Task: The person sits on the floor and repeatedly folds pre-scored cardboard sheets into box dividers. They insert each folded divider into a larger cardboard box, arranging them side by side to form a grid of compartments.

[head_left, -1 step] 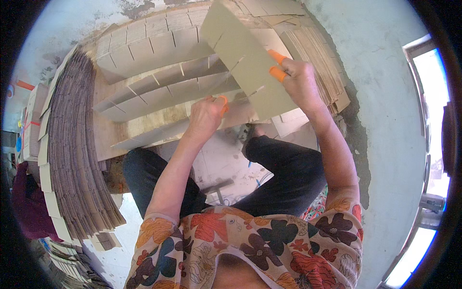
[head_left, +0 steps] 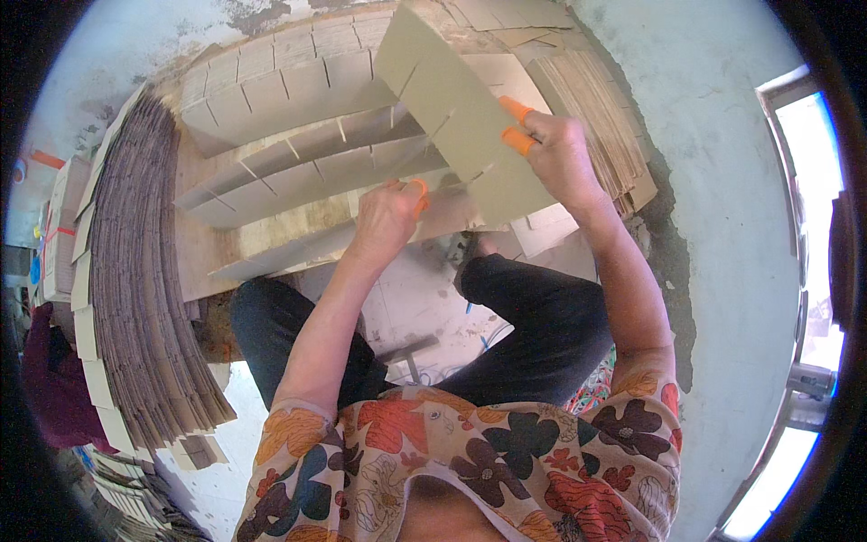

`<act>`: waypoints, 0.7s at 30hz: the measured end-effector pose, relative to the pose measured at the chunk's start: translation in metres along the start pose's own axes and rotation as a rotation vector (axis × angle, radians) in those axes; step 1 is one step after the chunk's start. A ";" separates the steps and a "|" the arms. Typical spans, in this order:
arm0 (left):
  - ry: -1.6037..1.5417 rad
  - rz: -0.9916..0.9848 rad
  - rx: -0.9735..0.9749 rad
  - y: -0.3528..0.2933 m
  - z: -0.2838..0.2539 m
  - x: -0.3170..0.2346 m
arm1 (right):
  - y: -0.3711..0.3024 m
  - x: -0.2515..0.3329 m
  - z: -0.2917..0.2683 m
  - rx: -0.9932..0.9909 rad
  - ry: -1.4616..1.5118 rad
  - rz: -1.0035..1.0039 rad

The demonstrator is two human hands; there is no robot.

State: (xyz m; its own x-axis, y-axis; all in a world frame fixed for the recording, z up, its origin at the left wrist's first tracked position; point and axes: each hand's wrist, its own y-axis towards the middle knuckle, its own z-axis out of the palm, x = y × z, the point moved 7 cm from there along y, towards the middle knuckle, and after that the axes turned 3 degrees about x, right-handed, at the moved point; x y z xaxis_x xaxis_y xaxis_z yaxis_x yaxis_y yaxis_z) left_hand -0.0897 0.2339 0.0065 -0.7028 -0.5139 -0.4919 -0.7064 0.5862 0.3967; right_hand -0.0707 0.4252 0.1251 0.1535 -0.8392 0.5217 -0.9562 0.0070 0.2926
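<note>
Cardboard divider tilted, pinched in right hand fingers; left hand fingers grip its lower edge.

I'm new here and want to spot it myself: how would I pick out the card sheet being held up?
Start at the big fanned stack of brown cardboard along the person's left, then look across the wooden board with its rows of slotted strips. Above them the right hand, orange caps on its fingers, holds a slotted sheet. It alone is lifted and tilted.

Upright slotted strips block ahead, cardboard stack walls the left.
</note>
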 end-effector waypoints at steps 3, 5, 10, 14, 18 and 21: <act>0.003 -0.019 0.004 0.002 -0.001 -0.002 | 0.004 -0.004 0.009 0.054 -0.020 -0.019; 0.013 -0.040 0.013 0.003 -0.002 -0.002 | 0.009 -0.003 0.010 0.061 -0.001 -0.017; -0.064 -0.027 -0.026 0.005 -0.003 0.002 | 0.013 -0.002 0.005 0.058 0.000 0.066; -0.027 -0.051 -0.004 0.006 -0.002 0.001 | 0.008 -0.002 0.009 0.033 0.011 -0.007; -0.010 -0.053 -0.011 0.005 -0.001 0.004 | 0.001 0.002 0.004 -0.023 -0.013 -0.034; -0.014 -0.056 -0.011 0.004 -0.001 0.004 | -0.001 0.003 0.006 -0.013 -0.048 -0.060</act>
State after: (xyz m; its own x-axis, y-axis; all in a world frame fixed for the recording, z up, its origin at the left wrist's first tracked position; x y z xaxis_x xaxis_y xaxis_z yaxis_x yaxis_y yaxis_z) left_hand -0.0951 0.2337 0.0070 -0.6607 -0.5370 -0.5245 -0.7457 0.5498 0.3764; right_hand -0.0707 0.4192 0.1212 0.1977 -0.8634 0.4642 -0.9424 -0.0371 0.3324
